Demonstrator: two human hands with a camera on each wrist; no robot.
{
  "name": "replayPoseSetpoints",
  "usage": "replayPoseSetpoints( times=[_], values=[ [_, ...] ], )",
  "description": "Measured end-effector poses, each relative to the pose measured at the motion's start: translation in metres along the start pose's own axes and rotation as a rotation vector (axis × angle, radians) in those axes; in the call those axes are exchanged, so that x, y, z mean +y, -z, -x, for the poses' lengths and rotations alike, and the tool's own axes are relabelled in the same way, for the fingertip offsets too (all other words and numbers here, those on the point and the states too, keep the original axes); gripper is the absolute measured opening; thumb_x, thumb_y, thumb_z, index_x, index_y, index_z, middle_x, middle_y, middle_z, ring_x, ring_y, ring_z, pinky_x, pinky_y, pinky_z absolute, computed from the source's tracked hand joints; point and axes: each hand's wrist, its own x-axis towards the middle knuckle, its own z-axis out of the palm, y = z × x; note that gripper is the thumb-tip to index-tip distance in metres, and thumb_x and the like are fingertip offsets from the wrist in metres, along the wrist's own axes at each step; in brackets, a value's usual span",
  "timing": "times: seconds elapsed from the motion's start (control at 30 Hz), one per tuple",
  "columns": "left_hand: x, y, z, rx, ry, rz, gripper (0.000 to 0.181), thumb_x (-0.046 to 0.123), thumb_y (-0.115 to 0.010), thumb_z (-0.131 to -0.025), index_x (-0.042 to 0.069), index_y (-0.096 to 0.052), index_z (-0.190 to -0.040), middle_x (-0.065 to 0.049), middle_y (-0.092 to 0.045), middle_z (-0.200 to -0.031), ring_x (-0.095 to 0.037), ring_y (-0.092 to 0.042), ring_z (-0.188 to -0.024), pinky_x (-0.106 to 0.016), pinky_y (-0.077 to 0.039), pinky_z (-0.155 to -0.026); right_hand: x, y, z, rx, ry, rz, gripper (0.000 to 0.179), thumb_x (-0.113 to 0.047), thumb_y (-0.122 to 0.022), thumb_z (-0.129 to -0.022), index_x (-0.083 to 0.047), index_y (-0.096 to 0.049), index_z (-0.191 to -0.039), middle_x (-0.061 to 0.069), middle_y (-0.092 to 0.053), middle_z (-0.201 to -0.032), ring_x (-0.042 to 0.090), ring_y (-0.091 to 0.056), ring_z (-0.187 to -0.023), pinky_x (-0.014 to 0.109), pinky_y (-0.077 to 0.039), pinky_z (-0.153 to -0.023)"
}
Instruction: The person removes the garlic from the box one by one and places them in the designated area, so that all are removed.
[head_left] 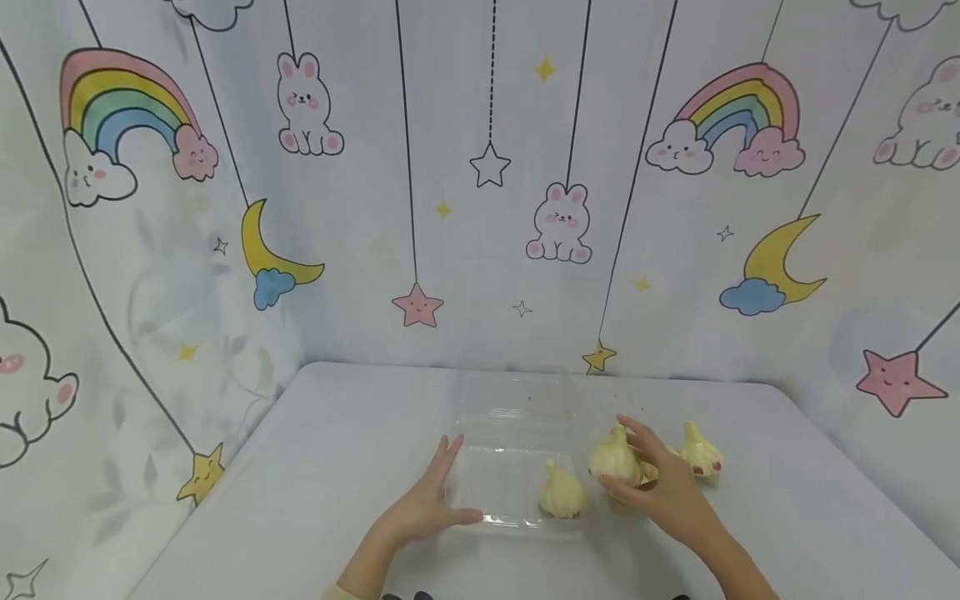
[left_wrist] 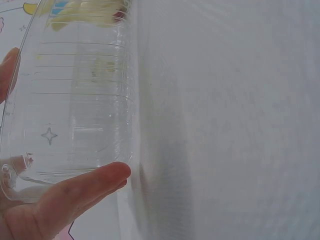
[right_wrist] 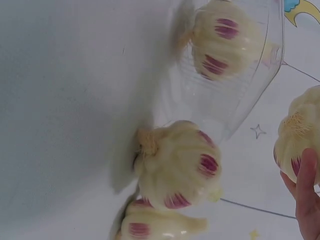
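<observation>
A clear plastic box [head_left: 498,483] stands in front of me with its clear lid [head_left: 517,400] laid back behind it. My left hand [head_left: 423,504] holds the box's left end, with the thumb [left_wrist: 90,192] along the near wall and fingers at the far side. One garlic bulb [head_left: 562,492] sits in the box's right part, its stem upward. My right hand [head_left: 667,487] grips another garlic bulb [head_left: 615,457] between thumb and fingers, just right of the box. In the right wrist view that bulb [right_wrist: 295,127] is raised, with its root end showing.
Two more garlic bulbs lie on the white table right of the box: one [right_wrist: 180,165] mostly hidden behind my right hand in the head view, the other [head_left: 701,452] farther right. A patterned cloth [head_left: 360,217] with rabbits, stars and rainbows rises behind the table.
</observation>
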Motion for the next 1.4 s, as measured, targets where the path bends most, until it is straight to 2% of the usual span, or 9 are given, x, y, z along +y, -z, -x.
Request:
replayPoseSetpoints(
  times=[0.2,0.4,0.63,0.93,1.17,1.4],
  values=[
    [0.001,0.0,0.0,0.003,0.003,0.002,0.106,0.027,-0.078,-0.07,0.016,-0.007,-0.148,-0.023,0.009,-0.149,-0.049,-0.004,-0.132,-0.067,-0.013,-0.1,0.007,0.009,0.002,-0.007,-0.035,0.052,0.075,-0.031,-0.076,-0.074,-0.023,-0.037,-0.137,0.025,-0.045,-0.132,0.045,-0.049,-0.112,0.022,-0.053,-0.061],
    [0.001,0.0,0.0,0.002,0.008,-0.003,0.106,0.027,-0.078,-0.07,0.017,-0.006,-0.148,-0.023,0.009,-0.149,-0.049,-0.004,-0.132,-0.068,-0.013,-0.099,0.013,0.017,0.006,0.014,-0.021,0.1,0.075,-0.031,-0.076,-0.074,-0.02,-0.037,-0.137,0.025,-0.048,-0.128,0.044,-0.051,-0.11,0.022,-0.053,-0.058],
    [0.001,0.0,0.0,0.007,0.01,-0.013,0.106,0.028,-0.078,-0.07,0.016,-0.007,-0.148,-0.024,0.008,-0.149,-0.049,-0.004,-0.132,-0.066,-0.013,-0.1,0.021,0.029,0.009,0.061,0.038,0.164,0.074,-0.023,-0.077,-0.074,-0.018,-0.038,-0.137,0.027,-0.051,-0.124,0.044,-0.054,-0.104,0.022,-0.053,-0.056],
    [-0.001,0.0,-0.001,0.006,0.005,-0.016,0.106,0.029,-0.078,-0.07,0.017,-0.007,-0.148,-0.023,0.008,-0.149,-0.049,-0.005,-0.132,-0.067,-0.014,-0.1,0.026,0.04,0.013,0.055,0.001,0.191,0.076,-0.027,-0.075,-0.076,-0.017,-0.035,-0.139,0.031,-0.051,-0.121,0.046,-0.054,-0.103,0.022,-0.052,-0.057],
    [-0.001,0.0,0.0,0.002,0.001,-0.018,0.105,0.028,-0.078,-0.071,0.015,-0.007,-0.148,-0.024,0.008,-0.149,-0.049,-0.005,-0.132,-0.067,-0.014,-0.1,0.035,0.046,0.017,0.07,0.012,0.221,0.078,-0.024,-0.076,-0.075,-0.011,-0.033,-0.139,0.034,-0.051,-0.119,0.05,-0.053,-0.1,0.022,-0.052,-0.056],
    [0.001,0.0,0.001,-0.001,-0.001,-0.024,0.105,0.029,-0.077,-0.071,0.016,-0.007,-0.148,-0.024,0.008,-0.149,-0.049,-0.005,-0.132,-0.067,-0.015,-0.1,0.044,0.049,0.017,0.073,-0.012,0.245,0.078,-0.022,-0.076,-0.075,-0.008,-0.032,-0.138,0.037,-0.049,-0.118,0.052,-0.051,-0.101,0.025,-0.051,-0.055]
  ],
)
